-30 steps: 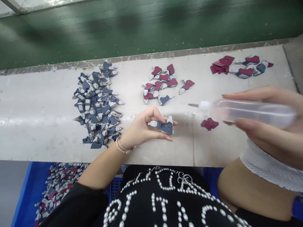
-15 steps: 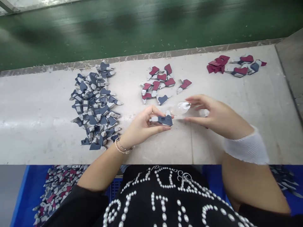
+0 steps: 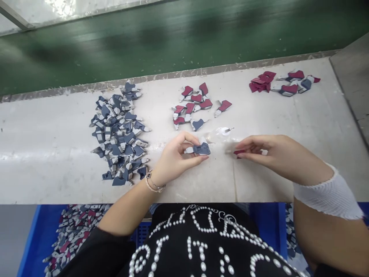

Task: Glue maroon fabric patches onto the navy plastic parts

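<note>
My left hand [image 3: 180, 156] grips a blue-grey and white plastic part [image 3: 201, 149] between thumb and fingers, its recessed face turned up. To the right, my right hand [image 3: 259, 152] pinches a small dark red plastic piece [image 3: 238, 152], held apart from the blue-grey part. A clear bottle with a white cap and thin needle tip [image 3: 226, 131] lies on the table just beyond both hands. Past it sits a group of assembled red, blue and white parts [image 3: 196, 99], with one red-topped part [image 3: 223, 107] set slightly apart.
A large heap of blue-grey and white parts [image 3: 118, 134] covers the left of the table. Loose red pieces [image 3: 261, 81] and several mixed parts [image 3: 296, 82] lie at the back right. Below the front edge stand blue bins [image 3: 34, 238] holding more parts.
My right hand has let go of the needle-tipped bottle, which now lies on the table. It has moved nearer me and now holds a red piece. My left hand keeps its part.
</note>
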Demonstrator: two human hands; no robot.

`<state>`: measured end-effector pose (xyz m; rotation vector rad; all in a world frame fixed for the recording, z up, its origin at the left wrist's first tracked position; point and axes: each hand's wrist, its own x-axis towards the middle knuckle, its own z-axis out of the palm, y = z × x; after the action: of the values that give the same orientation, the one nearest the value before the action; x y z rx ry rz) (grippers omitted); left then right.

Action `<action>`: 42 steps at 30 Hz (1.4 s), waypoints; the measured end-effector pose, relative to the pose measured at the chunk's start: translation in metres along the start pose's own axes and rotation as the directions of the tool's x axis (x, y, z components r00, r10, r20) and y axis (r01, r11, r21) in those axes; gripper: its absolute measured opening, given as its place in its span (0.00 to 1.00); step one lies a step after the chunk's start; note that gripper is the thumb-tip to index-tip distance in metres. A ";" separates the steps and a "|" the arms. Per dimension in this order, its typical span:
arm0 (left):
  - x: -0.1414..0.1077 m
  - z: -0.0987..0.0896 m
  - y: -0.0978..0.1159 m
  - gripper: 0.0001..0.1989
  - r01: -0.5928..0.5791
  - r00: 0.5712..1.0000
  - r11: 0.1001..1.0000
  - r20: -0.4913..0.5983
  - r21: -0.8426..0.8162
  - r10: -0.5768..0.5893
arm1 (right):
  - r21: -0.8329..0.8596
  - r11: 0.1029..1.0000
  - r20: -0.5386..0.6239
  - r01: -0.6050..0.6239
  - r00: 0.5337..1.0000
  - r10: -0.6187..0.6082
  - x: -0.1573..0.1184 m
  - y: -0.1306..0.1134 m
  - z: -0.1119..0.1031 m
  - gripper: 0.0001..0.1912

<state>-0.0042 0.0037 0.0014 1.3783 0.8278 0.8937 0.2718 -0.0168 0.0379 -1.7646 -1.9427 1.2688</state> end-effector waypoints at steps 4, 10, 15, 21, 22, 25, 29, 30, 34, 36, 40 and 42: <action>-0.001 0.006 -0.006 0.15 -0.152 0.984 0.986 -0.080 0.061 0.157 | 0.348 0.937 0.063 0.032 0.996 -0.057 -0.010 -0.030 0.012 0.13; -0.003 0.010 -0.014 0.15 -0.238 0.959 0.959 -0.121 0.153 0.257 | 0.601 0.799 0.097 0.010 0.992 -0.085 -0.004 -0.049 0.031 0.10; -0.006 0.013 -0.016 0.12 -0.252 0.950 0.936 -0.121 0.248 0.288 | 0.593 0.804 0.063 0.029 0.995 -0.082 -0.002 -0.051 0.032 0.07; -0.007 0.013 -0.015 0.11 -0.231 0.953 0.929 -0.127 0.289 0.276 | 0.512 0.858 -0.023 0.041 0.999 -0.034 -0.003 -0.052 0.034 0.08; -0.007 0.013 -0.015 0.10 -0.234 0.952 0.927 -0.122 0.294 0.279 | 0.509 0.860 -0.025 0.032 0.999 -0.022 -0.002 -0.052 0.035 0.09; -0.007 0.014 -0.013 0.11 -0.263 0.945 0.916 -0.112 0.304 0.308 | 0.497 0.867 -0.030 0.017 1.000 -0.002 -0.002 -0.053 0.038 0.11; -0.005 0.013 -0.013 0.13 -0.284 0.936 0.908 -0.114 0.307 0.332 | 0.460 0.888 -0.024 0.020 1.000 -0.010 -0.004 -0.054 0.038 0.11; -0.004 0.012 -0.013 0.13 -0.276 0.935 0.910 -0.131 0.309 0.329 | 0.416 0.909 -0.033 0.026 0.999 -0.013 -0.006 -0.053 0.037 0.11; 0.001 0.002 -0.014 0.13 -0.256 0.911 0.916 -0.240 0.310 0.336 | 0.024 0.982 -0.027 0.189 0.982 -0.188 -0.014 -0.040 0.040 0.07; 0.003 -0.002 -0.013 0.13 -0.259 0.896 0.919 -0.282 0.296 0.344 | -0.085 0.947 0.098 0.311 0.948 -0.302 -0.018 -0.034 0.047 0.04; 0.005 -0.004 -0.011 0.13 -0.260 0.891 0.922 -0.297 0.288 0.344 | -0.160 0.891 0.270 0.424 0.887 -0.374 -0.021 -0.030 0.067 0.11; 0.005 -0.003 -0.011 0.13 -0.261 0.894 0.918 -0.284 0.297 0.346 | -0.224 0.864 0.295 0.452 0.876 -0.381 -0.019 -0.032 0.077 0.10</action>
<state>-0.0044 0.0098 -0.0099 1.6361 1.0237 1.3301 0.2031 -0.0638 0.0212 -1.2166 -2.5856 1.1275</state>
